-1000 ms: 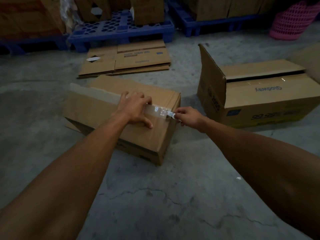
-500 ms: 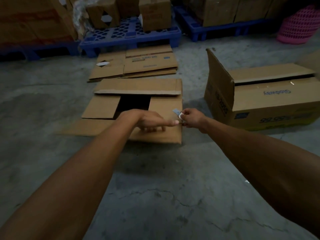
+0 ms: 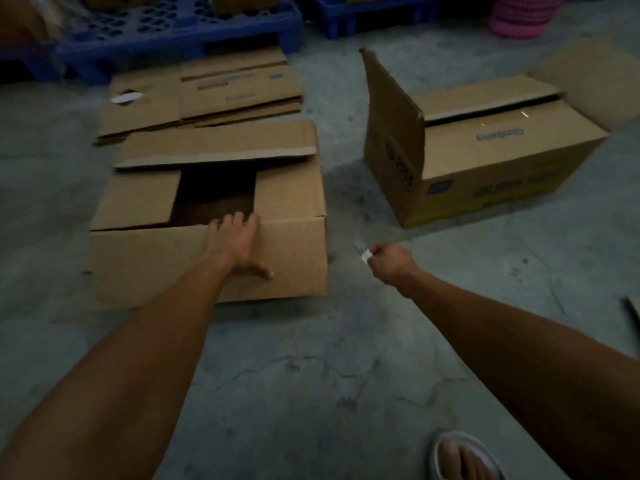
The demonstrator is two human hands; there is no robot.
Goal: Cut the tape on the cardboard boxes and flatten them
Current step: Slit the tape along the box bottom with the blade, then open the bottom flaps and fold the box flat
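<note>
item: brown corrugated cardboard box (image 3: 207,233), top flaps cut open, standing on the grey concrete floor (image 3: 311,393) directly ahead of the person; its long axis ran left to right across the view. a dark opening showed between the flaps.

left hand (image 3: 235,244): rested on the near top edge of this box, fingers hooked over the flap edge into the opening, thumb spread on the front panel. it was the nearer hand, already in contact.

right hand (image 3: 388,263): just right of the box's right end, apart from it, pinching a small pale blade (image 3: 362,251) that pointed up and left toward the box.

judgement: flattening this box likely falls to the left hand, pressing from the near edge.

second item: larger printed cardboard box (image 3: 485,161), well to the right, one end flap upright, top seam apparently taped.

surroundings: flattened cardboard sheets (image 3: 207,95) beyond the first box; blue plastic pallets (image 3: 180,29) along the far edge; pink basket (image 3: 519,19) at the far right corner; dim light.
</note>
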